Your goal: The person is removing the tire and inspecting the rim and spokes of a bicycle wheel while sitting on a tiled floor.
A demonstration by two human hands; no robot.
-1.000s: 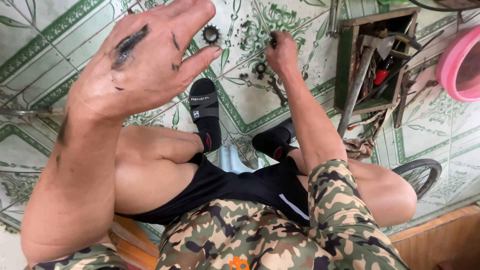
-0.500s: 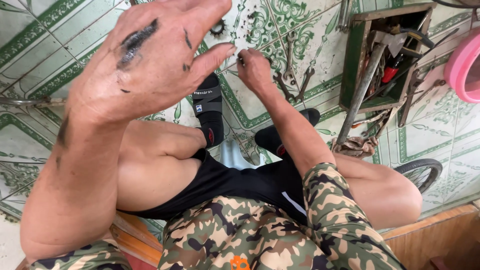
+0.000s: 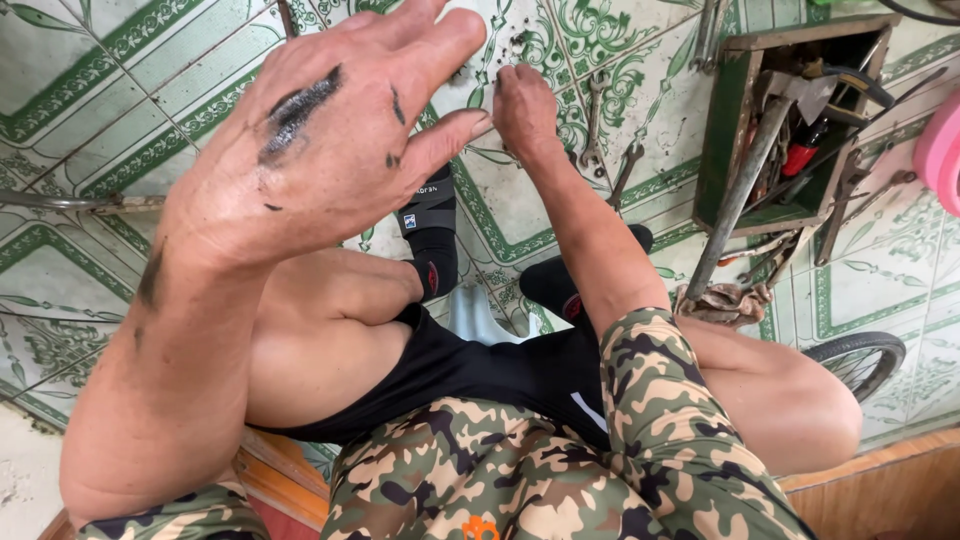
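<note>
1. Small dark metal parts (image 3: 520, 42) are lying scattered on the green-patterned floor tiles (image 3: 90, 100), right at the fingertips of the right hand (image 3: 525, 108).
2. That right hand is reaching down to the floor with its fingers curled together over the parts; whether it is pinching one is hidden by the knuckles.
3. Close to the camera, the left hand (image 3: 320, 150) is hanging in the air with fingers loosely spread and nothing in it, its back streaked with black grease.
4. Wrenches (image 3: 600, 130) are lying on the tiles just beside the right hand.
5. A green wooden toolbox (image 3: 725, 130) is sitting further right, holding a hammer (image 3: 745, 185) and a red-handled tool (image 3: 805, 155).
6. Two feet in black socks (image 3: 430, 240) are resting on the tiles below the hands.
7. Part of a bicycle wheel (image 3: 860, 355) is showing by the right knee.
8. The person is wearing black shorts (image 3: 470, 365) and a camouflage shirt (image 3: 500, 470).
</note>
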